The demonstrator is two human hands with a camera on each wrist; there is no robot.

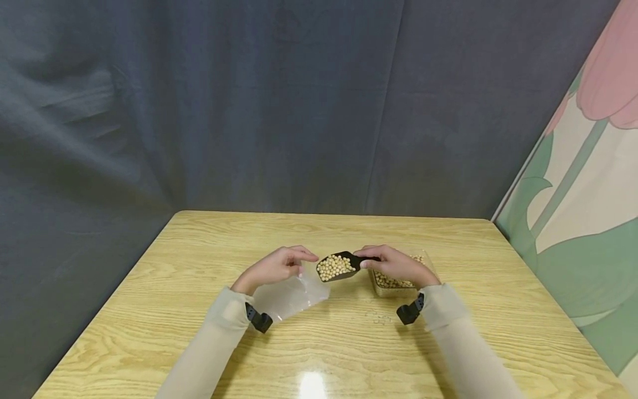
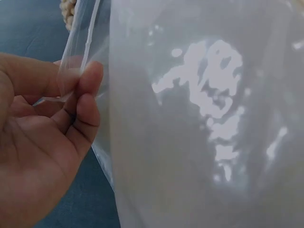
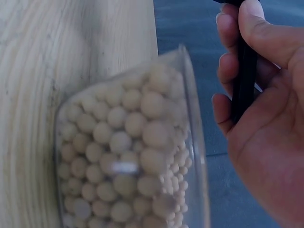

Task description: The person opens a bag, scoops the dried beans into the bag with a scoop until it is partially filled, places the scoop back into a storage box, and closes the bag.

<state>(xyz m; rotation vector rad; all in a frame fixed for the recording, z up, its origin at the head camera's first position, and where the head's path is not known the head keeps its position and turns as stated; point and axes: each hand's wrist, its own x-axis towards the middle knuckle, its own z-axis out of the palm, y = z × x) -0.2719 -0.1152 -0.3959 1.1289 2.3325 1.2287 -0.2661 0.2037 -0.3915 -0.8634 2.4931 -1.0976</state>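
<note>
My left hand [image 1: 280, 266] pinches the edge of a clear plastic zip bag [image 2: 199, 118] near its white seal strip, and the bag [image 1: 294, 296] hangs below the fingers over the table. The right hand [image 1: 396, 262] grips the handle of a black scoop [image 1: 358, 262] filled with soybeans [image 1: 334, 267]. The scoop is held level above the table, its front edge close to the left fingertips and the bag's upper part. In the right wrist view, the fingers and thumb wrap round the black handle [image 3: 244, 76]. Below the right hand stands a clear box [image 3: 194, 95] of soybeans.
The wooden table [image 1: 199, 255] reaches back to a dark curtain [image 1: 279, 111]. At the right is a cloth with a flower print [image 1: 593, 183]. Small clear bits [image 1: 381, 318] lie in front of the box. Each wrist carries a black camera.
</note>
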